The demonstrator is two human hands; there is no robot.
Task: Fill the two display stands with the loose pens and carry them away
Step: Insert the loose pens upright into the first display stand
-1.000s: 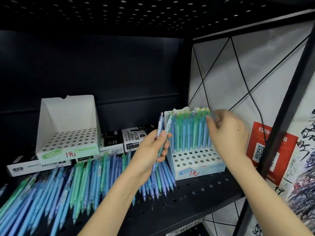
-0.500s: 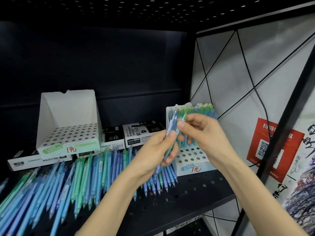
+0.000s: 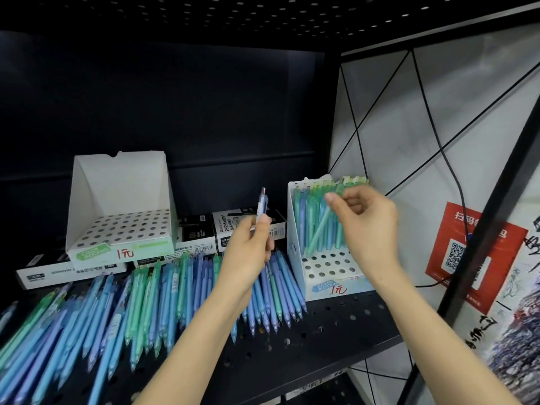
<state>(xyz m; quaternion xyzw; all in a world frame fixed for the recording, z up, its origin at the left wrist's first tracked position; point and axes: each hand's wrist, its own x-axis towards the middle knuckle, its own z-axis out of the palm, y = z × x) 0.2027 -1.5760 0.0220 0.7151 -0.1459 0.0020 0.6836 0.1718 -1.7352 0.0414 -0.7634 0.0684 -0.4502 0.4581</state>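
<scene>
Your right hand (image 3: 368,226) pinches a green pen (image 3: 319,230) between thumb and fingertips, holding it tilted with its lower end down among the upright pens in the back rows of the part-filled stand (image 3: 330,268), whose front rows of holes are bare. Your left hand (image 3: 248,255) is just left of that stand, fingers curled around one blue pen (image 3: 261,206) held upright with its clicker end up. The loose pens (image 3: 140,305) lie fanned on the black perforated shelf (image 3: 321,331), from the stand's left side outward. Further left of the stand, behind the pens, the empty stand (image 3: 122,182) rests on flat marker boxes (image 3: 230,229). Right of the stand a red notice (image 3: 467,258) hangs on the wall.
</scene>
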